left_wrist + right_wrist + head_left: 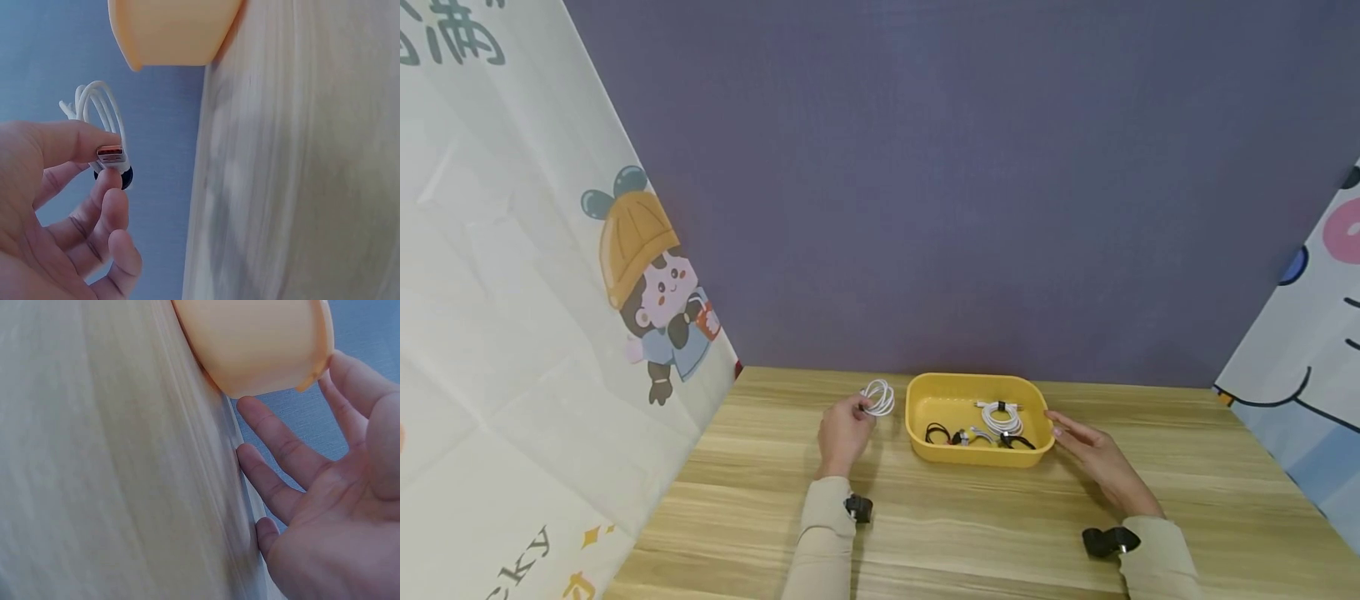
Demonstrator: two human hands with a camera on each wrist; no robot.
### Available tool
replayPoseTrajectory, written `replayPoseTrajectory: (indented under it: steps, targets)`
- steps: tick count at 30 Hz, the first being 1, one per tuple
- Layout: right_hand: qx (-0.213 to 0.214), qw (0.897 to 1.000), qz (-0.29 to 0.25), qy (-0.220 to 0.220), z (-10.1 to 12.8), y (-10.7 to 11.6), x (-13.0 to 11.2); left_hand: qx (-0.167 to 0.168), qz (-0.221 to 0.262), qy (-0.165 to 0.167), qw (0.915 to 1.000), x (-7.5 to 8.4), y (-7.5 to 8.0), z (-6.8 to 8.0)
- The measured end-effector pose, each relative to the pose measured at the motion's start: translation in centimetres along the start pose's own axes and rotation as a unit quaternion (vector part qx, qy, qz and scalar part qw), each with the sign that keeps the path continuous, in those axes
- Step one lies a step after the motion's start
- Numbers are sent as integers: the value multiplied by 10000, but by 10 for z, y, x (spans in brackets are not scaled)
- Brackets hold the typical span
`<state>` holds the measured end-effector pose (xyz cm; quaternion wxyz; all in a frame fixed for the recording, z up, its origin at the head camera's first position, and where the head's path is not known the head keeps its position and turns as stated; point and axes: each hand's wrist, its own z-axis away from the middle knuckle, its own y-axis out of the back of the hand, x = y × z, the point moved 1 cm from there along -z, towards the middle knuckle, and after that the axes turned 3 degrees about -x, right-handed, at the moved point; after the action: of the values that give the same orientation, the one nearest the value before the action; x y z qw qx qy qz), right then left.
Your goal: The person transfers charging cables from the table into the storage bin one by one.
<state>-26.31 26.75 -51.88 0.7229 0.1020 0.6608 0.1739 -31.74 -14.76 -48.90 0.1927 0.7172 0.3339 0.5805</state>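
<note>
My left hand (844,435) pinches a coiled white USB cable (880,398) between thumb and fingers, just left of a yellow plastic box (981,456). In the left wrist view, the metal USB plug with its orange inside (111,152) points toward the camera, and a black band (127,178) wraps the coil. My right hand (1101,460) is at the box's right end with fingers extended; in the right wrist view, a fingertip meets the rim (329,337). Inside the box lie another coiled white cable (1003,422) and a small black cable loop (937,432).
More small black and white cable pieces (962,437) lie along the near side inside the box. The box stands on a wood-grain table (940,525) near its back edge. A dark blue-grey partition (970,183) rises behind, with printed white sheets (512,333) on both sides.
</note>
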Motion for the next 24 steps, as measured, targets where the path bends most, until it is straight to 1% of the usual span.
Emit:
replayPoseTrajectory:
  steps: [7,16,19,24]
  targets:
    - [-12,10000,-9,25,1,0,0,-45,-17,-129,9999,5,-1,1]
    - [-8,10000,-25,-22,2,0,-2,-128,-10,-159,9998,11,-2,3]
    - [-10,10000,29,-14,2,0,-3,-113,-24,-167,9998,12,-2,3]
    - [15,10000,31,18,3,1,-4,-13,5,-314,9995,15,-1,3]
